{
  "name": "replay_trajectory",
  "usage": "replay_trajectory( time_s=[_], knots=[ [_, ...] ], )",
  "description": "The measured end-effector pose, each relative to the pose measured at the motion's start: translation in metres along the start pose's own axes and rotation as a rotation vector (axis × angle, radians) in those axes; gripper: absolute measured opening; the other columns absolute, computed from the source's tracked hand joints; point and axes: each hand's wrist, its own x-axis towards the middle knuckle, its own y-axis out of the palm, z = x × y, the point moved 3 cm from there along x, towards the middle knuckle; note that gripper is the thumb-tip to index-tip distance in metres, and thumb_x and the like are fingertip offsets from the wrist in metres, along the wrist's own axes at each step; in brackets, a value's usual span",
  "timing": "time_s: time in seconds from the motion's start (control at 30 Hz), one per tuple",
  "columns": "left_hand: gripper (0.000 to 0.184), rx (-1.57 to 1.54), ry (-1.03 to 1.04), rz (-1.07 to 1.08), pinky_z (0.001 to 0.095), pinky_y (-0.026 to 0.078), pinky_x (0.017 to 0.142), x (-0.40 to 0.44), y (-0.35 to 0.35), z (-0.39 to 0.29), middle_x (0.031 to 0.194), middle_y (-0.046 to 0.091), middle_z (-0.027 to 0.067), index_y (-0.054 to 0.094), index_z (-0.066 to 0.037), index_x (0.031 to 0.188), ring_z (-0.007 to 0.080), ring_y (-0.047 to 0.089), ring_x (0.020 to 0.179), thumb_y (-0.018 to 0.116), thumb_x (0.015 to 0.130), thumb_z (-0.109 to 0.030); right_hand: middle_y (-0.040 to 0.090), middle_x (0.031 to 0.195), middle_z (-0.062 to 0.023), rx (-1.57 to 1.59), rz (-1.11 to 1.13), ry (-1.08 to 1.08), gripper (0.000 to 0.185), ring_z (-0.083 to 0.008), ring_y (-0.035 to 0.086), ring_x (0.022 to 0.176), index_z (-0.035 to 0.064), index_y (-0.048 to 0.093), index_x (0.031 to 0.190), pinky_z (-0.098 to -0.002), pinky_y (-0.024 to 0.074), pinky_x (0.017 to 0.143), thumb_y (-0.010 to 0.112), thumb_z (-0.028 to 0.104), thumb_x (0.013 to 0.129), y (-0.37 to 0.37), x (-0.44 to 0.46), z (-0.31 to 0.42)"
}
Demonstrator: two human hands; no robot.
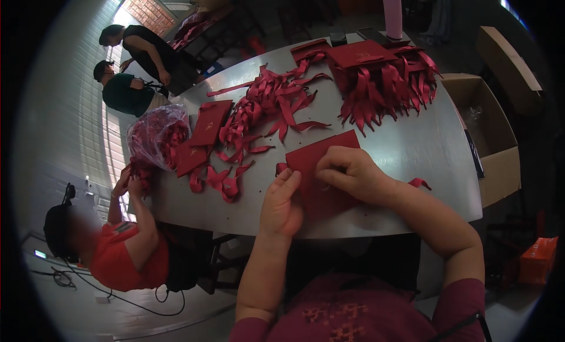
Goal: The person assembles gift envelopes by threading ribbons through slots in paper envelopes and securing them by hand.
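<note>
With your left hand (pixel 283 202) half-curled at the edge of the red card (pixel 323 192) on the worktop (pixel 415 145) and your right's (pixel 350 172) fingertips bunched above it, a loose ribbon (pixel 419 182) could snag under your forearm.

Tabletop (pixel 412 145): smooth grey metal, softly glossy; ribbons (pixel 259 95): satiny cloth; bag (pixel 154 133): clear, shiny, crinkled plastic; open box (pixel 500 148): matt brown cardboard.

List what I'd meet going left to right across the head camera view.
Red-shirted co-worker's head, clear plastic bag, upper gold-marked red card, left hand, right hand, open cardboard box, orange package.
</note>
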Motion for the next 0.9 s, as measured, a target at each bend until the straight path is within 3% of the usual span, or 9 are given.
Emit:
replay_trajectory(
  time_s=[0.07,0.2,0.27,0.47,0.63,0.7,0.9],
  knots=[
    [0.024,-0.011,0.002,0.012,0.0368,0.046,0.101,0.0,-0.002,0.001,0.119,0.064,0.0091,0.059,-0.003,0.12,0.0195,0.06,0.111,0.056,0.097,-0.008,0.057,0.086,-0.0029,0.196,0.01,0.154,0.007,-0.0107,0.06,0.075,0.0008,0.062,0.097,-0.0246,0.0509,0.068,0.062,0.005,0.092,0.0,0.0,0.002],
    [0.024,-0.044,-0.039,0.059,0.0366,0.045,0.102,0.001,0.005,0.001,0.12,0.064,0.009,0.059,-0.004,0.12,0.0202,0.06,0.112,0.054,0.097,-0.009,0.056,0.083,-0.0037,0.28,-0.065,0.158,0.007,-0.0122,0.059,0.073,0.0018,0.061,0.097,-0.0261,0.0493,0.066,0.062,0.004,0.091,0.007,0.001,0.001],
    [0.023,-0.047,-0.031,0.064,0.0363,0.045,0.102,0.002,0.005,0.002,0.12,0.063,0.0092,0.059,-0.005,0.12,0.0201,0.06,0.112,0.054,0.098,-0.009,0.056,0.08,-0.007,-0.191,-0.171,-0.218,0.007,-0.0178,0.059,0.072,0.0019,0.061,0.096,-0.0298,0.048,0.065,0.062,0.002,0.089,0.007,0.0,0.005],
    [0.023,-0.081,-0.029,0.091,0.0349,0.045,0.1,0.005,0.011,0.006,0.12,0.064,0.0093,0.059,-0.004,0.119,0.0203,0.06,0.112,0.053,0.098,-0.008,0.057,0.082,-0.0125,-0.323,-0.221,-0.274,0.011,-0.0293,0.058,0.074,0.0028,0.06,0.093,-0.0351,0.0472,0.065,0.064,0.001,0.083,0.006,-0.003,0.01],
    [0.022,0.065,0.048,0.048,0.0336,0.046,0.099,0.002,0.011,0.004,0.118,0.064,0.0094,0.058,-0.002,0.118,0.0192,0.061,0.11,0.053,0.097,-0.006,0.057,0.082,-0.0122,-0.377,-0.207,-0.307,0.011,-0.0307,0.06,0.075,0.0031,0.06,0.094,-0.0361,0.0481,0.065,0.063,0.002,0.083,0.007,-0.005,0.013],
    [0.022,0.317,0.102,0.034,0.0324,0.047,0.097,0.004,0.01,0.002,0.116,0.064,0.0093,0.058,0.0,0.117,0.0178,0.061,0.107,0.054,0.096,-0.006,0.057,0.081,-0.0115,-0.406,-0.194,-0.312,0.011,-0.0312,0.06,0.075,0.0032,0.059,0.094,-0.0366,0.049,0.066,0.063,0.003,0.084,0.008,-0.005,0.021],
    [0.024,0.112,0.079,0.062,0.0318,0.048,0.095,0.002,0.014,0.004,0.113,0.065,0.0087,0.058,0.001,0.117,0.0171,0.062,0.104,0.058,0.094,-0.005,0.059,0.08,-0.0088,-0.24,-0.182,-0.174,0.01,-0.0208,0.059,0.07,0.0019,0.062,0.091,-0.0303,0.0475,0.063,0.066,0.004,0.082,0.007,-0.002,0.011]
  ],
)
